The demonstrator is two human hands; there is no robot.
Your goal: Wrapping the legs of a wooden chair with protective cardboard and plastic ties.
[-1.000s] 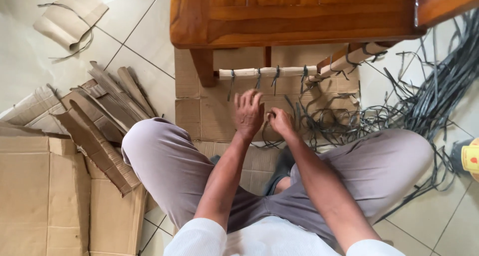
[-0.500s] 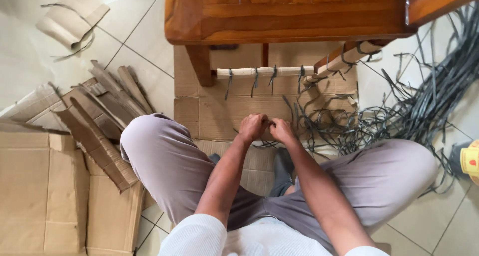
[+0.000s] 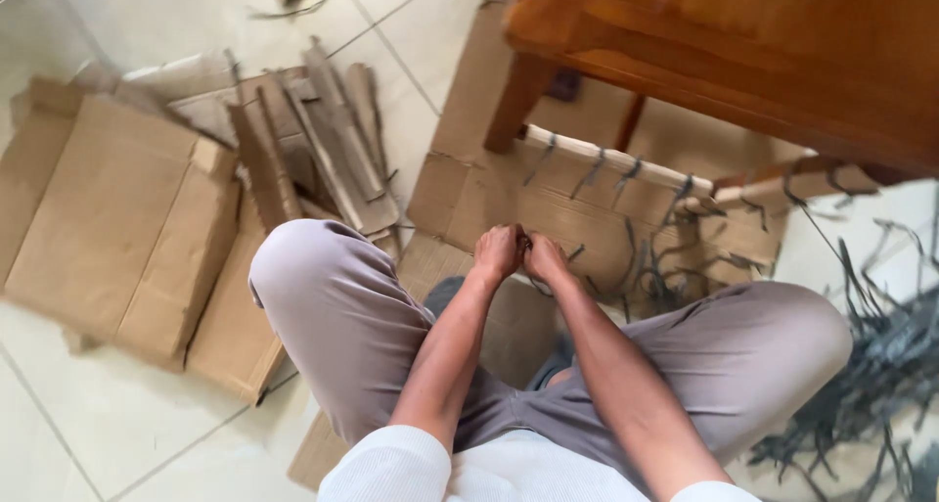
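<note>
At frame centre, just past the crossed knees, the left hand (image 3: 498, 251) and right hand (image 3: 544, 258) meet knuckle to knuckle, both curled shut on a thin dark strip (image 3: 541, 285), pinched between them as if to keep it taut. Beyond them, the cardboard sheet (image 3: 469, 194) covers the floor under a pale rod (image 3: 606, 158) tied with more strips. The wooden chair (image 3: 743, 52) fills the upper right; cardboard scraps (image 3: 323, 130) lie upper left.

thin dark grey strip (image 3: 525, 240), pinched between both hands, above cardboard
</note>
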